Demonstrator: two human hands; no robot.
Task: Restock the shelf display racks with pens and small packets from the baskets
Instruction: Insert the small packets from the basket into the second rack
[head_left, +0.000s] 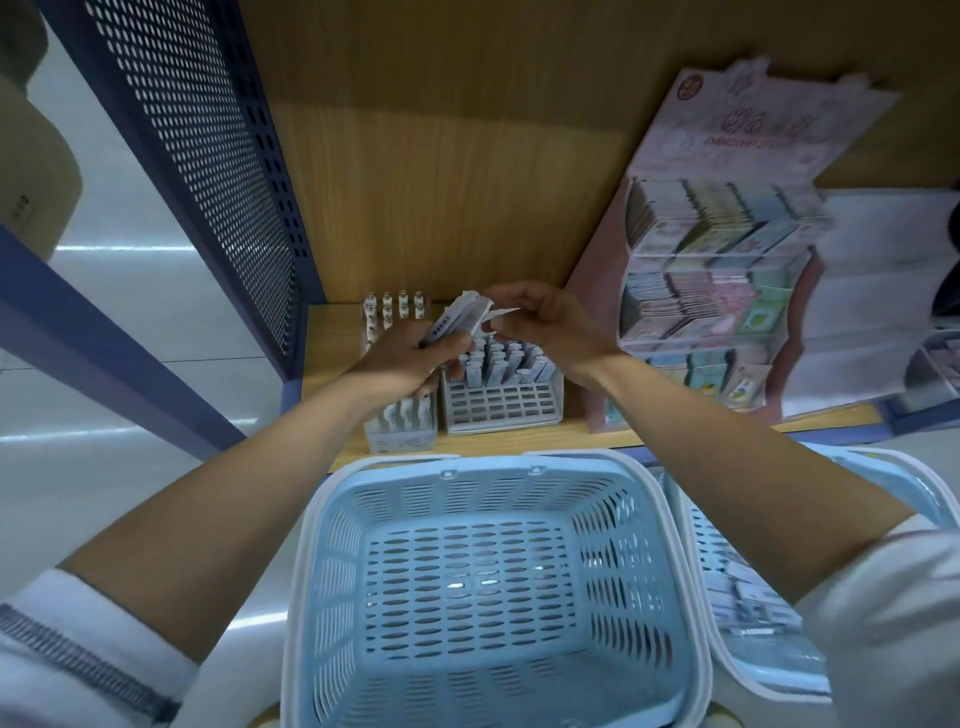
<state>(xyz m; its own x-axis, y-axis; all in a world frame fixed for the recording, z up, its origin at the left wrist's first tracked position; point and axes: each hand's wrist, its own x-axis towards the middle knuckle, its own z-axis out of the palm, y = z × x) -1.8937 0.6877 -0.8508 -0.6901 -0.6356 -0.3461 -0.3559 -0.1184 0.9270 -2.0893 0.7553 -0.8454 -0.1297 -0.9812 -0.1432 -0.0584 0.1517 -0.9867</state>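
Nearest of all, in front of the grey slotted plastic rack (501, 402), a light blue perforated plastic basket (613, 545) is seen with nothing in it. A second blue basket (696, 545) to the rack's near right holds small packets, so stock is judged to be left to place. Just above the rack, a slim white-and-grey pen packet (454, 317) is gripped at its lower end by the curled fingers of the left hand (410, 358). A thin white flap (501, 312) at its upper end is pinched between thumb and forefinger of the right hand (545, 319), probably so that the wrapper can be opened directly over the slots it will fill. The packet's long axis is tilted, with the gripped end low and left and the flap end pointing up, away and rightward. Beyond the rack's right side a pink tiered card display (717, 270) is stocked with packets.
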